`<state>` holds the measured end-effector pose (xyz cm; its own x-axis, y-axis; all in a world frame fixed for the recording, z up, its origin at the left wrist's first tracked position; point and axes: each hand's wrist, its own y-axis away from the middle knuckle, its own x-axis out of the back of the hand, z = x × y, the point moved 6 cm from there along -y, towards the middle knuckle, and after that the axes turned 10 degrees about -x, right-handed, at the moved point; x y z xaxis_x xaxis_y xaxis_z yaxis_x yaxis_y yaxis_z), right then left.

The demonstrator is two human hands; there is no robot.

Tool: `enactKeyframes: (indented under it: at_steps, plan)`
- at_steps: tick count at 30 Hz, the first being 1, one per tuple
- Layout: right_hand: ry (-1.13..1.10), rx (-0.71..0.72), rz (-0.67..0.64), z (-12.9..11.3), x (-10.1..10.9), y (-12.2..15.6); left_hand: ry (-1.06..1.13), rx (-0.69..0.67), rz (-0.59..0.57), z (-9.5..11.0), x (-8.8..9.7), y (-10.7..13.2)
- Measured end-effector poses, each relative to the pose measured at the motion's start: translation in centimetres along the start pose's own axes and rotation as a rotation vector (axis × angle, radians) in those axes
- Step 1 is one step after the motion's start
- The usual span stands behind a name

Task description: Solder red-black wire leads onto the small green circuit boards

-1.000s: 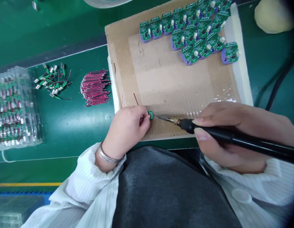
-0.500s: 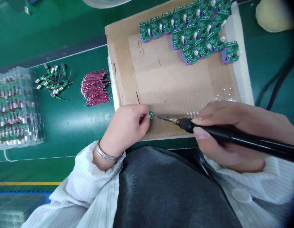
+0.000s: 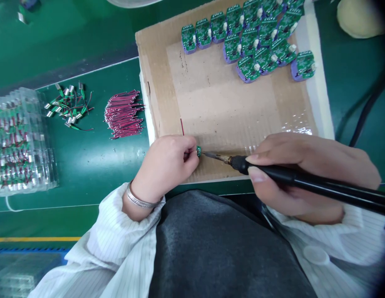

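Near the green table's (image 3: 86, 169) left end stands a stack of clear trays (image 3: 43, 136). Right of it lies a loose heap of metal-capped parts (image 3: 69, 105) with wires, then a bundle of red and black wires (image 3: 124, 116), its right ends close to the left edge of the cardboard sheet (image 3: 217, 103).

The left hand (image 3: 167, 163) reaches over the sheet's bottom-left corner. Its thumb and forefinger pinch a small green circuit board (image 3: 199, 151), which sits just inside the bottom edge; a short red wire (image 3: 182, 126) sticks up beyond the fingers. The tip of the soldering iron (image 3: 304, 181) comes in from the right at the board's side; whether it touches cannot be told.

Bare cardboard spreads above the small board, giving room up to the purple-backed boards (image 3: 248, 68), which crowd the top edge and top-right corner. The right hand (image 3: 313, 152) grasps the iron's black handle, covering the sheet's bottom-right corner. Beyond the right edge run a dark cable (image 3: 364, 118) and, higher up, a pale round object (image 3: 360, 18).
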<state>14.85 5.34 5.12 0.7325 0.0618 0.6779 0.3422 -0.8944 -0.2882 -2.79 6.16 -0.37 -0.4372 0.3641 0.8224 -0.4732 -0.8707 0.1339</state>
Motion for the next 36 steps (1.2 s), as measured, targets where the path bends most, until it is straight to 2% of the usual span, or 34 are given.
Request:
enactKeyframes:
  at_steps: [3, 5, 10, 14, 19, 31, 36]
  plan:
    - [0.024, 0.051, -0.032, -0.28, -0.43, 0.17, 0.005, 0.002, 0.0, 0.02, -0.01, 0.0]
    - [0.03, 0.022, -0.05, -0.08, -0.58, 0.17, 0.004, 0.001, 0.001, 0.01, -0.02, 0.02]
    - [0.053, 0.064, -0.034, -0.14, -0.47, 0.22, -0.005, 0.0, 0.0, -0.02, -0.08, 0.03]
    - [0.069, 0.027, -0.042, 0.11, -0.67, 0.16, -0.004, 0.005, 0.002, -0.01, -0.11, -0.03]
    - [0.055, 0.055, -0.006, -0.04, -0.64, 0.13, 0.004, 0.005, 0.0, 0.03, -0.13, -0.06]
    - [0.063, 0.016, -0.072, -0.19, -0.98, 0.27, 0.005, 0.009, 0.009, 0.02, -0.16, -0.09]
    - [0.07, 0.046, -0.022, -0.36, -0.77, 0.27, 0.011, 0.014, 0.013, 0.04, -0.15, -0.12]
